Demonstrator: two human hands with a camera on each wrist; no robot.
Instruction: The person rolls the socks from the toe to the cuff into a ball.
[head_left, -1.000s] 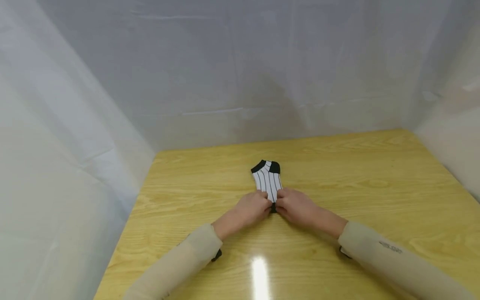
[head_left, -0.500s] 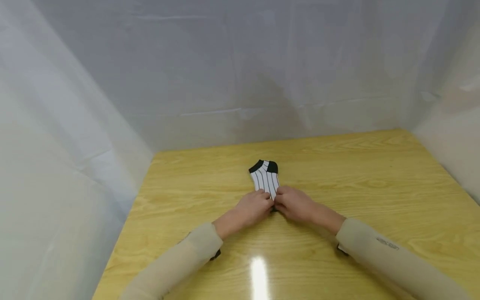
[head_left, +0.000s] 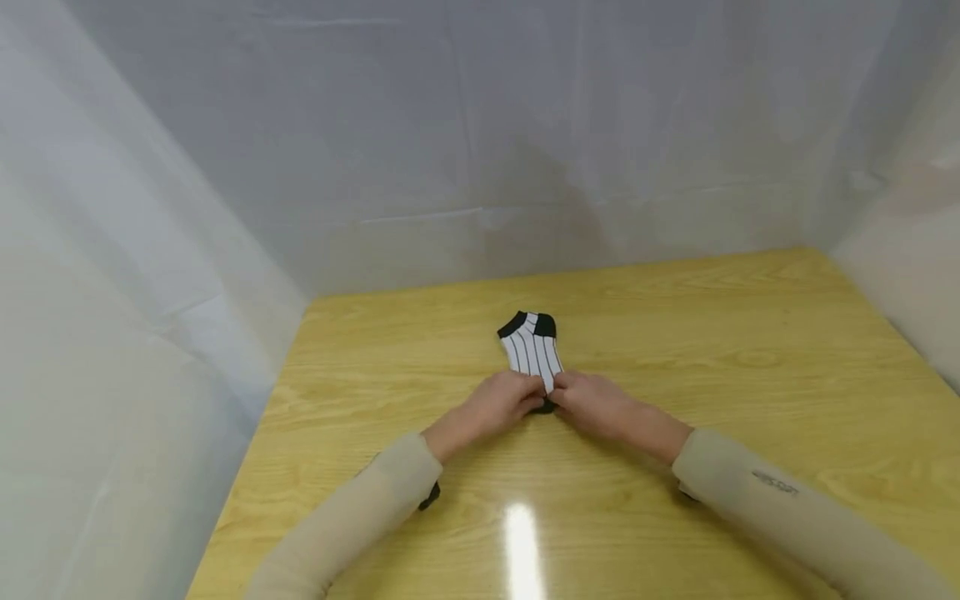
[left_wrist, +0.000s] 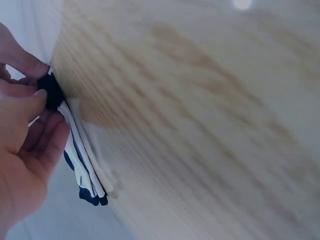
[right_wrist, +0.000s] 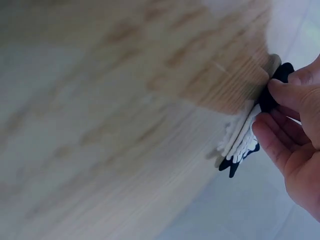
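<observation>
A short ankle sock (head_left: 533,352), white knit with thin black lengthwise stripes and black patches at its far end, lies flat near the middle of a glossy yellow wooden table (head_left: 750,375) with visible grain. A bright lamp reflection sits on the varnish near the front edge. Pale, wrinkled translucent sheeting (head_left: 150,250) walls the table on three sides.

Both hands meet at the sock's near end. The left hand (head_left: 501,403) and right hand (head_left: 592,403), in beige long sleeves, have their fingers curled over the near edge, each pinching the fabric, with the fingertips almost touching each other. The rest of the sock stretches away from the fingers, resting on the wood.

The head view shows the sock's whole outline and striping. The left wrist view adds a close look: the left thumb (left_wrist: 27,107) presses a black patch of the sock (left_wrist: 80,160), with the layered fabric edge seen side-on. The right wrist view shows the right fingertips (right_wrist: 285,90) clamped on a black part of the sock (right_wrist: 240,145); both wrist views are blurred.
</observation>
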